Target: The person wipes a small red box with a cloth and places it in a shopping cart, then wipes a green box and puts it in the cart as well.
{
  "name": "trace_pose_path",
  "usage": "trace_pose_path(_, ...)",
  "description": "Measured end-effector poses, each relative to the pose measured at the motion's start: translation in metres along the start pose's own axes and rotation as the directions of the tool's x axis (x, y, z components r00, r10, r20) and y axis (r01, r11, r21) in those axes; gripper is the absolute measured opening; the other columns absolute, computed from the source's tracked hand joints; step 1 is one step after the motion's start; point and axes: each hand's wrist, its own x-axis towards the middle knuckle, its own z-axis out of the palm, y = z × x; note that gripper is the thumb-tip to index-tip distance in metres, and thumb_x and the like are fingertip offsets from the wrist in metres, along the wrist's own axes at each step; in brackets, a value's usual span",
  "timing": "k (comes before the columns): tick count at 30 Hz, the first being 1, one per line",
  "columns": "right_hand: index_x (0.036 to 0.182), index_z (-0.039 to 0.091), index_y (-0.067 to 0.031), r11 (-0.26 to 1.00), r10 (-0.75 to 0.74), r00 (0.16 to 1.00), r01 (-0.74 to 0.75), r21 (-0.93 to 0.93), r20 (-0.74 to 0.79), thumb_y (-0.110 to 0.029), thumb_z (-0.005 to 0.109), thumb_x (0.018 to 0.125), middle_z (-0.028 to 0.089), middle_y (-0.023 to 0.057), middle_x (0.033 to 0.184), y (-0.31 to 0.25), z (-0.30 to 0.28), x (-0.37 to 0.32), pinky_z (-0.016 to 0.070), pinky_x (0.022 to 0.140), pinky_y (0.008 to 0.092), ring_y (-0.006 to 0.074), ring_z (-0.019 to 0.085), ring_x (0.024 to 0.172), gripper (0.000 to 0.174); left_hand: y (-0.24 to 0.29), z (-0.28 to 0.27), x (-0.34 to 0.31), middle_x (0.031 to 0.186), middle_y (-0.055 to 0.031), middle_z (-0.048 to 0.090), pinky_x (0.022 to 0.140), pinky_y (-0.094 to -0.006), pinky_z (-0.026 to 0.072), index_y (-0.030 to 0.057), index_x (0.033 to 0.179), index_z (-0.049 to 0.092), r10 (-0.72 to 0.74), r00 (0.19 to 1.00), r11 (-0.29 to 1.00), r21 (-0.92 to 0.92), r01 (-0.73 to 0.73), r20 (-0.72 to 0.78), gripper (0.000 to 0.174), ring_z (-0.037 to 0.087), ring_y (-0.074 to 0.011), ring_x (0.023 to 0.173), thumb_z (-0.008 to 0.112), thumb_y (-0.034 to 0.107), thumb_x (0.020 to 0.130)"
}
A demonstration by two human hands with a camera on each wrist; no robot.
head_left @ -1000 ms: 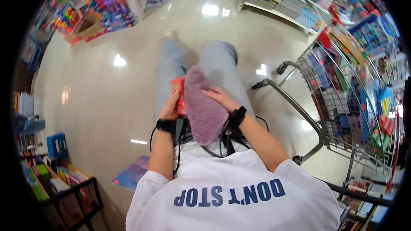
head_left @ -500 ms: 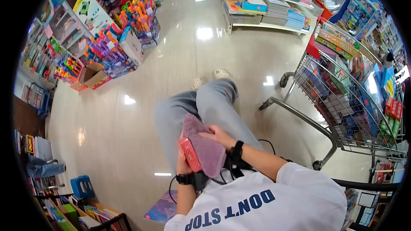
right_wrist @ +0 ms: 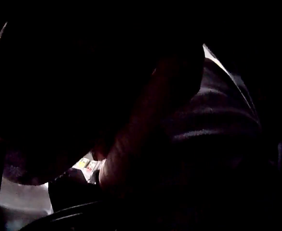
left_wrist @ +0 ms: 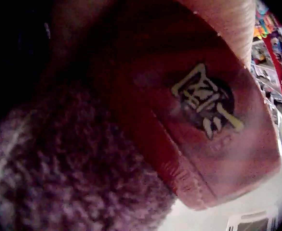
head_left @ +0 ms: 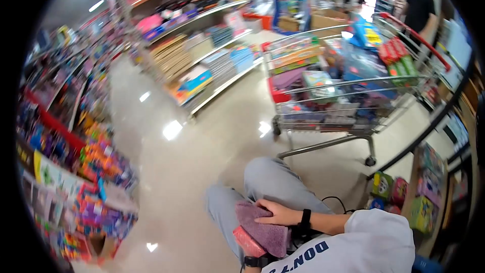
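Observation:
In the head view, a fuzzy purple cloth (head_left: pixel 273 240) lies over the lap against a flat red box (head_left: pixel 247 241). My right hand (head_left: pixel 278 213) grips the cloth from above, its fingers on the pile. My left hand (left_wrist: pixel 232 24) holds the red box from the far side; in the head view the box and cloth mostly hide it. The left wrist view shows dark and pale lettering on the box's face, with the cloth touching its edge. The right wrist view is very dark.
A loaded shopping cart (head_left: pixel 328 121) stands ahead to the right. Shelves with stacked books (head_left: pixel 172 58) are at the back, and colourful toy displays (head_left: pixel 103 217) line the left. A person in black (head_left: pixel 420 7) stands beyond the cart. Small boxes (head_left: pixel 382 184) sit at right.
The head view has swung up and to the right, so the hands now appear lower and the cart nearer the middle. Both hands keep hold of the red box and purple cloth.

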Motion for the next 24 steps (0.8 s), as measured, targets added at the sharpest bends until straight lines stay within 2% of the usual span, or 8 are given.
trace_pose_path(6,0.126,0.04,-0.0028,0.971,-0.071,0.949,-0.005,-0.241,-0.306,-0.023,0.065,0.084,0.05,0.0198,0.116,0.001,-0.02,-0.007,0.0371,0.095,0.0368,0.0297,0.049,0.109,0.053,0.007,0.039,0.041,0.141,-0.0123,0.037,0.107,-0.0428,0.0311,0.0081,0.141,0.028,-0.217,0.952,0.974,0.114,0.196,0.215,0.074,0.038,-0.0295,0.128,0.033,0.059,0.088)
trace_pose_path(11,0.128,0.043,-0.0106,0.744,-0.299,0.856,-0.068,-0.665,-0.421,-0.008,0.061,0.078,0.044,0.0149,0.127,-0.04,-0.043,-0.031,0.0333,0.099,0.0439,0.0334,0.045,0.112,0.053,0.006,0.087,0.067,0.14,-0.0126,0.037,0.106,-0.0415,0.0321,0.0066,0.141,0.028,-0.389,0.838,0.915,0.267,0.303,0.384,0.071,0.039,-0.0284,0.128,0.033,0.057,0.09)
trace_pose_path(14,0.122,0.051,-0.0123,0.535,-0.41,0.867,-0.022,-0.845,-0.282,-0.008,0.058,0.08,0.044,0.0128,0.131,-0.062,-0.066,-0.056,0.0307,0.101,0.0443,0.0325,0.045,0.112,0.043,0.012,0.121,0.078,0.14,-0.0128,0.037,0.106,-0.0408,0.0327,0.0057,0.141,0.028,-0.519,0.716,0.845,0.409,0.345,0.467,0.07,0.039,-0.0278,0.127,0.033,0.055,0.092)
trace_pose_path(16,0.123,0.052,-0.0162,0.648,-0.325,0.868,-0.084,-0.757,-0.374,-0.014,0.058,0.081,0.048,0.0073,0.129,-0.086,-0.085,-0.083,0.0295,0.1,0.0446,0.0303,0.044,0.111,0.042,0.019,0.156,0.085,0.139,-0.0131,0.038,0.105,-0.0398,0.034,0.0048,0.14,0.029,-0.685,0.601,0.709,0.563,0.424,0.411,0.066,0.041,-0.027,0.126,0.032,0.052,0.094)
trace_pose_path(17,0.124,0.053,-0.0181,0.699,-0.282,0.867,-0.107,-0.707,-0.41,-0.017,0.058,0.082,0.051,0.0045,0.128,-0.101,-0.094,-0.099,0.029,0.099,0.0448,0.0293,0.044,0.11,0.042,0.017,0.173,0.093,0.143,-0.0119,0.034,0.108,-0.0393,0.0297,0.0088,0.143,0.025,-0.735,0.447,0.669,0.652,0.356,0.51,0.067,0.037,-0.0271,0.129,0.025,0.054,0.094)
trace_pose_path(18,0.124,0.054,-0.0201,0.746,-0.238,0.867,-0.126,-0.654,-0.439,-0.02,0.058,0.083,0.053,0.0018,0.127,-0.115,-0.1,-0.115,0.0284,0.098,0.0449,0.0282,0.043,0.11,0.042,0.014,0.19,0.097,0.143,-0.0123,0.034,0.108,-0.0398,0.0299,0.0083,0.143,0.025,-0.753,0.399,0.653,0.668,0.355,0.524,0.066,0.037,-0.0272,0.129,0.024,0.054,0.095)
trace_pose_path(23,0.129,0.051,-0.0224,0.336,-0.328,0.609,-0.639,-0.692,-0.722,-0.03,0.068,0.074,0.051,-0.0022,0.13,-0.191,-0.085,-0.178,0.0222,0.1,0.0515,0.0314,0.039,0.114,0.058,-0.025,0.277,0.086,0.139,-0.014,0.039,0.103,-0.0405,0.0375,0.0023,0.14,0.029,-0.776,0.092,0.609,0.701,0.372,0.625,0.067,0.044,-0.027,0.124,0.035,0.051,0.094)
trace_pose_path(24,0.129,0.051,-0.0225,0.265,-0.375,0.583,-0.678,-0.686,-0.721,-0.03,0.07,0.071,0.05,-0.0025,0.132,-0.204,-0.085,-0.191,0.0206,0.101,0.0531,0.033,0.038,0.117,0.062,-0.034,0.297,0.082,0.14,-0.0131,0.038,0.103,-0.0394,0.0378,0.0023,0.141,0.027,-0.68,-0.145,0.622,0.67,0.407,0.719,0.066,0.043,-0.0252,0.125,0.032,0.05,0.096)
